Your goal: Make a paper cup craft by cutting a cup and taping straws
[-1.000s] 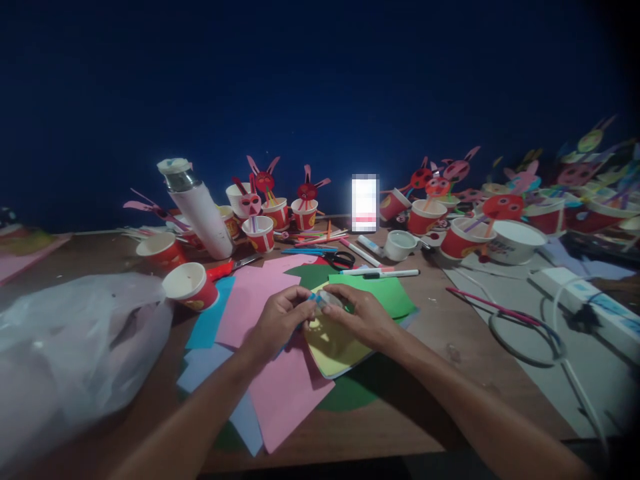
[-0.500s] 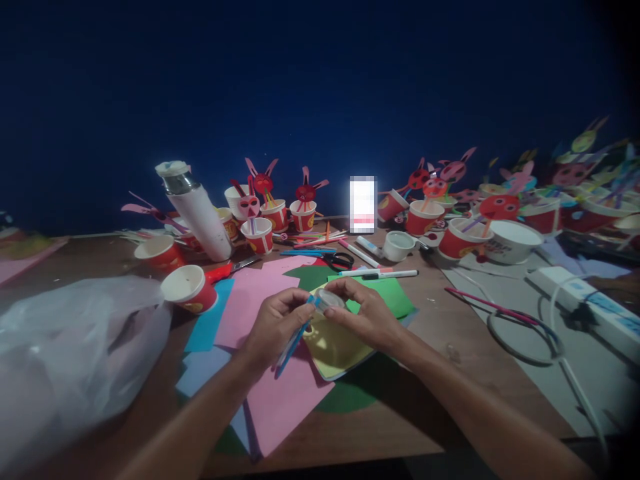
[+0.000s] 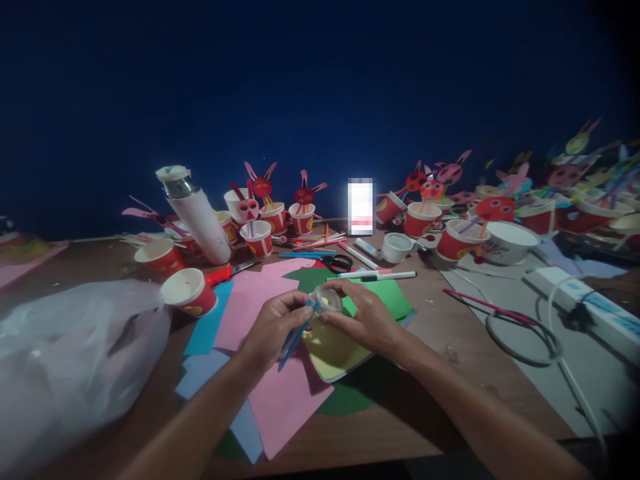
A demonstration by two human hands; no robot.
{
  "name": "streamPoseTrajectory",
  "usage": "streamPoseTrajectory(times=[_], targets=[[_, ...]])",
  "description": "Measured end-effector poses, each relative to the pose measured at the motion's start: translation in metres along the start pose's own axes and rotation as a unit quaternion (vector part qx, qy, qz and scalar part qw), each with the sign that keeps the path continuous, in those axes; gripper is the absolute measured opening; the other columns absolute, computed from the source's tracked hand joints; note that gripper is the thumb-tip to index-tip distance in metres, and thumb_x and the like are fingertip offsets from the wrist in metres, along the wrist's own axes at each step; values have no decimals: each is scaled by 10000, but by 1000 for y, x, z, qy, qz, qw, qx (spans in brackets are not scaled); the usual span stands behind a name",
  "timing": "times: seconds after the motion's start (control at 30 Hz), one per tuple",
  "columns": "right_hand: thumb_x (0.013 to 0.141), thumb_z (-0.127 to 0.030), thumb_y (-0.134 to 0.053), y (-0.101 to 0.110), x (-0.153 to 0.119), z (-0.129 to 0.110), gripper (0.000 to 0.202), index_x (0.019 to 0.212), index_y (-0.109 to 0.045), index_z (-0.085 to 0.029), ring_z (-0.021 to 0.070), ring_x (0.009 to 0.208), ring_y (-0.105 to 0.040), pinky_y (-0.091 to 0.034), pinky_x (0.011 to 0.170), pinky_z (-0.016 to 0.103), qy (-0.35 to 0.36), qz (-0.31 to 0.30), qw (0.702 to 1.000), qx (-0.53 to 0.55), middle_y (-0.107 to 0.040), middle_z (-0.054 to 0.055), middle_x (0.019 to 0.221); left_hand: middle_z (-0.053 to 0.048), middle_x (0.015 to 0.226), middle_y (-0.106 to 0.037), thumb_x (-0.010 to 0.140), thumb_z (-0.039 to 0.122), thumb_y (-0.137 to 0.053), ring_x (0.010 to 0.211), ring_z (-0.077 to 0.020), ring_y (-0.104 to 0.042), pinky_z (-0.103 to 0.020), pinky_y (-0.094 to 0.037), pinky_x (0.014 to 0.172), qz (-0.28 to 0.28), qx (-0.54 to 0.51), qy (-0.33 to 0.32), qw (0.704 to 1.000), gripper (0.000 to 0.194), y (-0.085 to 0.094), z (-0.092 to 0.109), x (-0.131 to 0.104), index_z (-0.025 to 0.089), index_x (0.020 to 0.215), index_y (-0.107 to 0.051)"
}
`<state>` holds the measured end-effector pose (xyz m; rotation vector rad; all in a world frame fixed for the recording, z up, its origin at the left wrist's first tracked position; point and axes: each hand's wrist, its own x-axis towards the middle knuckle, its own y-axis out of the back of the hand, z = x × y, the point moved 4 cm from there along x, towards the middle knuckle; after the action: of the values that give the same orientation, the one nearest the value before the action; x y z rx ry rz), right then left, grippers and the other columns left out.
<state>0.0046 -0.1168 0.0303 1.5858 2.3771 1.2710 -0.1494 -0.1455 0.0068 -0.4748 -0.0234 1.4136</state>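
My left hand (image 3: 277,323) pinches a thin blue strip (image 3: 295,340) that slants down toward the table. Close beside its fingertips, my right hand (image 3: 367,317) grips a clear roll of tape (image 3: 329,300) between thumb and fingers. The tape roll meets the upper end of the strip; the exact contact is too small to make out. Beneath both hands lie a yellow sheet (image 3: 333,353), a pink sheet (image 3: 290,407) and a green sheet (image 3: 395,297).
A red-handled cutter (image 3: 219,275), black scissors (image 3: 340,263) and markers (image 3: 390,275) lie behind the hands. Red cups, one tipped (image 3: 190,293), and a white bottle (image 3: 200,220) stand around. A plastic bag (image 3: 75,367) is left, a power strip (image 3: 590,307) right.
The tape roll has turned and now shows its open ring more face-on. The left hand keeps the blue strip, almost unmoved. The camera view has shifted slightly.
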Motion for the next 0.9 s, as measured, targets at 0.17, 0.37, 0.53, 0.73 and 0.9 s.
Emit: streamPoseTrajectory(times=[0.17,0.37,0.53,0.73,0.9], targets=[[776,-336,-587,1,3,-3,352,1098,-533,-204,198,959,-558,-404,832,308,17,-13,999,25,-618,58,1056,12,586,-590,644,213,-696,489,-86,-534,-185,-407,484,10,-26,0,1000,175,-3,1,-2,150,769,-592],[805,-343,-542,-8,13,11,334,1101,-548,-188,182,938,-563,-429,801,295,-24,-18,998,53,-612,62,1054,8,635,-563,698,195,-648,530,-78,-522,-193,-448,529,46,-99,-36,993,145,4,5,5,138,814,-580],[843,-341,-470,11,20,28,263,1029,-588,-199,169,899,-570,-429,794,292,-39,46,997,43,-627,47,1003,6,638,-543,747,136,-572,559,-92,-534,-214,-464,528,90,-197,-49,975,41,25,6,15,146,770,-540],[818,-347,-468,36,16,60,244,914,-640,-204,159,690,-582,-419,609,248,-101,4,992,-76,-667,24,830,-15,648,-583,745,194,-565,501,-83,-531,-174,-410,441,138,-86,-96,982,61,38,13,13,139,755,-539],[822,-288,-434,67,12,86,243,864,-660,-209,164,699,-599,-372,580,226,-162,-4,950,-267,-678,36,789,-19,664,-605,707,323,-601,503,-94,-545,-200,-454,470,172,86,-120,974,217,41,18,7,134,812,-589]])
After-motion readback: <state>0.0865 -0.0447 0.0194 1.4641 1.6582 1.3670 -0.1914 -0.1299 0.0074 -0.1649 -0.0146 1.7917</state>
